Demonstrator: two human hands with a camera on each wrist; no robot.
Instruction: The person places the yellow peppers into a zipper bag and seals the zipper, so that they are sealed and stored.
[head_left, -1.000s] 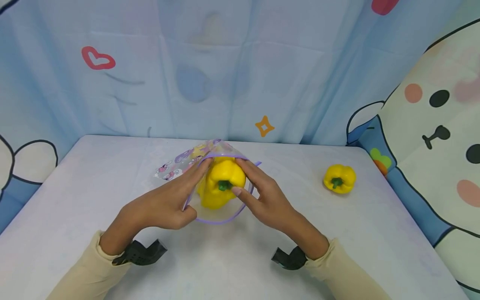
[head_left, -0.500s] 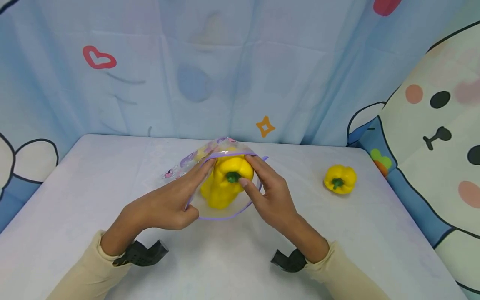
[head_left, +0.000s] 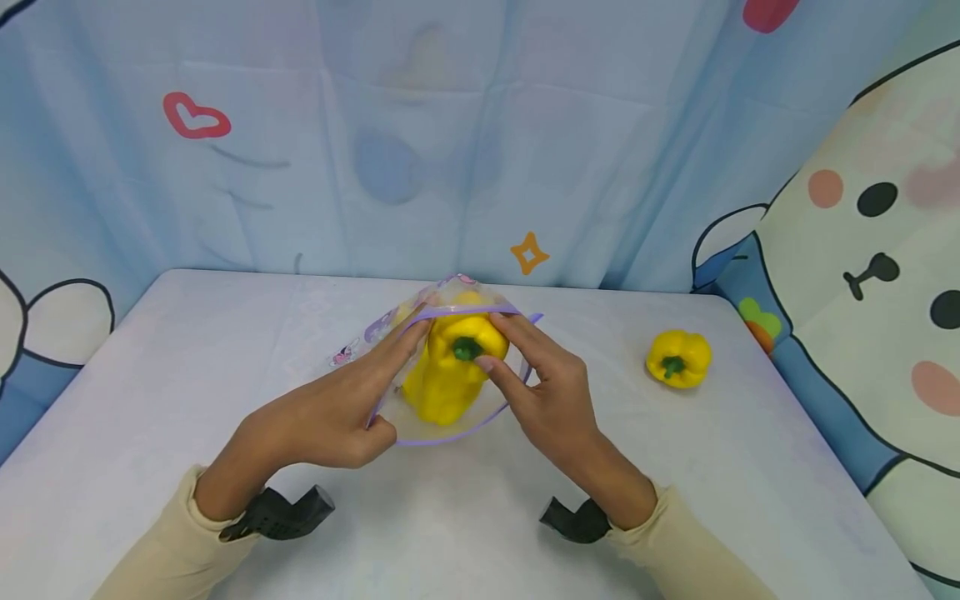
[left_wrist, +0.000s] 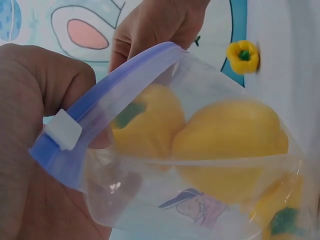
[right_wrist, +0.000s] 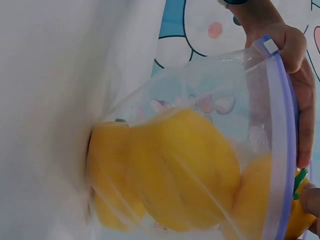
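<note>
Between both hands, left hand [head_left: 330, 421] pinches the bag [head_left: 420, 333] rim, right hand [head_left: 551, 400] seemingly grips the pepper [head_left: 450, 371].

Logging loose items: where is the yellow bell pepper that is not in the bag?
In the head view the loose yellow bell pepper lies on the white table, to the right of the right hand and apart from the zip bag.

Clear plastic zip bag [right_wrist: 200, 90] with purple-blue seal strip and cartoon prints, lying on white table [right_wrist: 50, 100], yellow bell peppers [right_wrist: 180, 170] packed inside, left hand [right_wrist: 295, 75] pinching the strip near its white slider
</note>
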